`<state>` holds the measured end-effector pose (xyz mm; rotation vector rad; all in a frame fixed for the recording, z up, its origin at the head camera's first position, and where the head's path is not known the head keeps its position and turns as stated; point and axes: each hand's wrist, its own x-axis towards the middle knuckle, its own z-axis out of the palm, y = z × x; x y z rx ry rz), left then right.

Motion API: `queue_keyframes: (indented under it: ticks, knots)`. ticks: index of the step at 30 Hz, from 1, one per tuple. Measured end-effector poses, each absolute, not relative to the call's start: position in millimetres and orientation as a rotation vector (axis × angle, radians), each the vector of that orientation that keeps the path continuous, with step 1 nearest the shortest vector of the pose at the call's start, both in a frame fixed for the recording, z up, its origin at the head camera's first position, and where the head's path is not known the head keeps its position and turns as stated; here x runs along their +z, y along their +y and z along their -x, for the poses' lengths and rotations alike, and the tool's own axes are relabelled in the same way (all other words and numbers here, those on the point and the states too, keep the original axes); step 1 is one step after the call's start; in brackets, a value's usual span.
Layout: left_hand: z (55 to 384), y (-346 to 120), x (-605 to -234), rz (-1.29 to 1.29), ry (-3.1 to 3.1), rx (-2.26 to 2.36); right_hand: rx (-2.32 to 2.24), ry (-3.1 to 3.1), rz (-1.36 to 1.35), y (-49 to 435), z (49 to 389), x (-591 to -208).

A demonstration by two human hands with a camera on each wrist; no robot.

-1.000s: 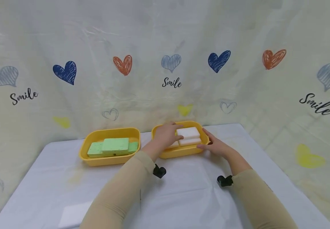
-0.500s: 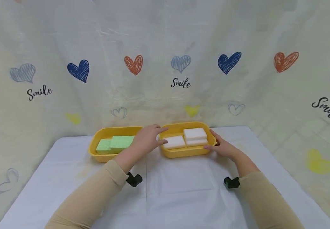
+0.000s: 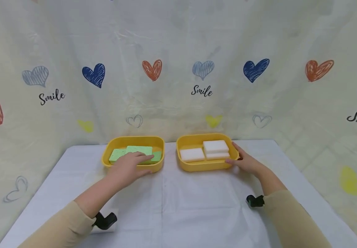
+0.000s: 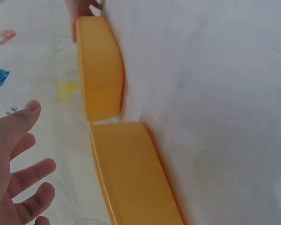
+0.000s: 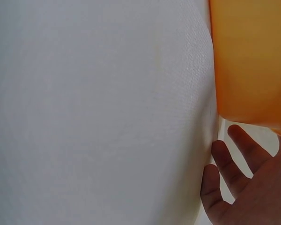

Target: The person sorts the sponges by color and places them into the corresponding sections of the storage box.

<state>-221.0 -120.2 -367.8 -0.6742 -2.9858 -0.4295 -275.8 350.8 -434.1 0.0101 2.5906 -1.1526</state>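
Note:
Two yellow oval trays stand side by side at the back of the table. The left tray (image 3: 107, 151) contains green sponge blocks (image 3: 138, 149), one lying across others. My left hand (image 3: 125, 169) hovers at this tray's front, fingers reaching over the sponges and partly hiding them. In the left wrist view its fingers (image 4: 37, 171) are spread and hold nothing. The right tray (image 3: 207, 167) contains white sponge blocks (image 3: 192, 155), two of them stacked at the right. My right hand (image 3: 249, 163) holds this tray's right end, thumb over the front rim.
A white cloth covers the table (image 3: 193, 213). Close behind the trays hangs a pale curtain (image 3: 178, 110) printed with hearts and lettering. A flat white piece (image 3: 105, 228) lies partly under the left forearm. Black wrist devices (image 3: 105, 220) sit at both cuffs.
My left hand has moved left, from above the white sponges in the right tray to the green ones in the left tray. My right hand stays at the right tray's end.

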Motion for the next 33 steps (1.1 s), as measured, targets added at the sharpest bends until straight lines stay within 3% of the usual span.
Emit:
queue_keyframes:
  ticks: [11, 18, 33]
  knots:
    - [175, -203, -396, 0.695, -3.139, -0.492, -1.145, 2.598, 0.008, 350, 274, -432]
    - [150, -242, -412, 0.851, -3.22, -0.574, -1.143, 2.598, 0.005, 350, 274, -433]
    - [132, -266, -428, 1.017, -3.142, -0.396, -1.15, 2.588, 0.006, 349, 274, -433]
